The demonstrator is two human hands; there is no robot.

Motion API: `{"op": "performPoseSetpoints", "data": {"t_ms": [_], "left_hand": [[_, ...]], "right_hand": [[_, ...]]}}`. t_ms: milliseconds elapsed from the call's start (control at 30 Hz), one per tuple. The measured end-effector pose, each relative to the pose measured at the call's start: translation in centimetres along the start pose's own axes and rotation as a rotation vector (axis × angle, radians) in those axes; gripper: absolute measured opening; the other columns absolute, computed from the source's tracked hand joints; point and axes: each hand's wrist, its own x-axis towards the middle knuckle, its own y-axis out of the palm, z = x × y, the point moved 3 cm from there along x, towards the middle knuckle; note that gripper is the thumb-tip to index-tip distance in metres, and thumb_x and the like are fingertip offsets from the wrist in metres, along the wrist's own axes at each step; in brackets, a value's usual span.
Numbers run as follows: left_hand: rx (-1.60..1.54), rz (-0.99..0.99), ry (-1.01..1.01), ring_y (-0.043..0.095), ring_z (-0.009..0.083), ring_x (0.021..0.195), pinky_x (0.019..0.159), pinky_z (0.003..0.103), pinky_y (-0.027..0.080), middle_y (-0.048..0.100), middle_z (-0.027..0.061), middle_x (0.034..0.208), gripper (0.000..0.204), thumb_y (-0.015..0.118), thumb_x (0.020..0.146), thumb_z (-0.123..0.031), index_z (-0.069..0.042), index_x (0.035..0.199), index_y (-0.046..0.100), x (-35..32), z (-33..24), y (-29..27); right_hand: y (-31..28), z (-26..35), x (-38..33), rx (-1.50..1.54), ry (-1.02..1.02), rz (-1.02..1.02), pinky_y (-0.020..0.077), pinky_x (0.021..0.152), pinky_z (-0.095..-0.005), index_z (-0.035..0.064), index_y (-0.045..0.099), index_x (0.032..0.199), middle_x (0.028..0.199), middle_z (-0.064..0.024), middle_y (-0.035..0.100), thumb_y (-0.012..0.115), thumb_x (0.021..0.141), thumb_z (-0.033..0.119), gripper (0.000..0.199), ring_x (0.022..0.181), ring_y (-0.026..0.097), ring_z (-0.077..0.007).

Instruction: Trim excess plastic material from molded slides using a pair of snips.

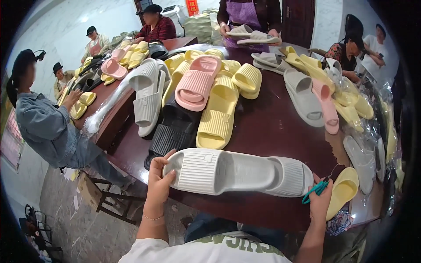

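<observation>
A pair of pale grey ribbed slide slippers (245,172), one tucked into the other toe to toe, lies level just above the near table edge. My left hand (158,177) grips the left toe, thumb inside its opening and fingers behind. At the other end my right hand (319,195) holds the right toe and also a small pair of scissors (316,189) with teal handles, its dark blades pointing away to the upper right. Just beyond the left end sits a black slipper pair (172,136). Beside it are yellow slippers (217,120), with pink slippers (198,83) on top.
Grey slippers (147,96) stand left of the pile. On the right are more grey (303,94) and pink slippers (324,105), a single yellow slipper (343,193) and bagged slippers (364,162). A co-worker in a purple apron (245,22) holds slippers opposite; others work around the dark red table (263,122).
</observation>
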Motion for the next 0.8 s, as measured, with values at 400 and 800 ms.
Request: {"op": "performPoseSetpoints", "data": {"t_ms": [400,800], "left_hand": [[-0.076,0.05,-0.11,0.045,0.0242,0.114,0.097,0.034,0.035,0.043,0.0194,0.127,0.034,0.046,0.072,0.009,-0.002,0.104,0.047,0.1,0.9,1.7],[0.072,0.06,-0.148,0.046,0.0211,0.111,0.097,0.032,0.034,0.049,0.0122,0.12,0.053,0.052,0.07,0.008,0.001,0.122,0.044,0.2,1.1,5.1]], "right_hand": [[0.5,-0.4,0.5,0.265,0.081,0.084,0.0412,0.084,-0.0276,0.0045,0.035,0.105,0.11,-0.0164,0.051,0.045,0.068,-0.013,0.042,0.103,0.05,-0.0197],[-0.1,-0.7,0.5,0.017,-0.066,-0.005,0.0369,0.063,-0.0224,0.01,0.041,0.096,0.088,-0.0006,0.038,0.053,0.065,-0.007,0.037,0.075,0.039,-0.0093]]}}
